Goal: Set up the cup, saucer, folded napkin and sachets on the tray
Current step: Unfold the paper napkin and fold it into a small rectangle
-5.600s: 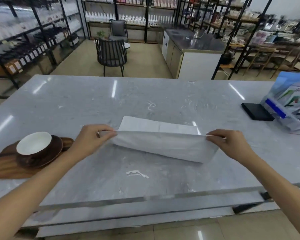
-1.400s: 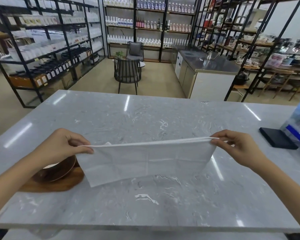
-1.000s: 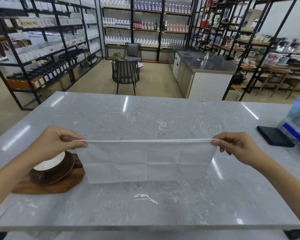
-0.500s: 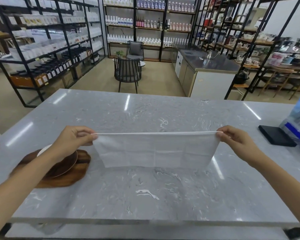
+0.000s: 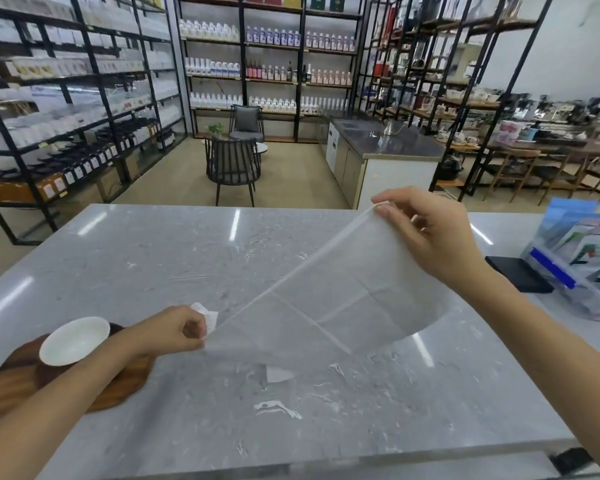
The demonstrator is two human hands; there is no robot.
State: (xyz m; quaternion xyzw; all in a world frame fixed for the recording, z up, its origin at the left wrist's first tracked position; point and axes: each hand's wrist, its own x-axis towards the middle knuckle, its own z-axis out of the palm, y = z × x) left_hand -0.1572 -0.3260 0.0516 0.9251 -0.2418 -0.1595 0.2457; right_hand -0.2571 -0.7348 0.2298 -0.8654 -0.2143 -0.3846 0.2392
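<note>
I hold a white napkin [image 5: 329, 306] stretched in the air above the grey marble table [image 5: 174, 258]. My right hand [image 5: 426, 233] pinches its upper corner high up, and my left hand [image 5: 170, 332] pinches the other corner low near the table, so the top edge slants. A round wooden tray [image 5: 125, 382] lies at the left, partly behind my left forearm. On it stands a white cup [image 5: 73, 339] on a dark saucer [image 5: 47, 374]. I cannot make out any sachets.
A flat black object [image 5: 516, 273] and a clear bag of colourful packets [image 5: 582, 261] lie at the table's right edge. Beyond the table are shelving racks, two chairs [image 5: 232, 164] and a counter [image 5: 388, 157].
My right hand has risen and my left hand has dropped, tilting the napkin from level to a steep slant. The camera view has shifted a little.
</note>
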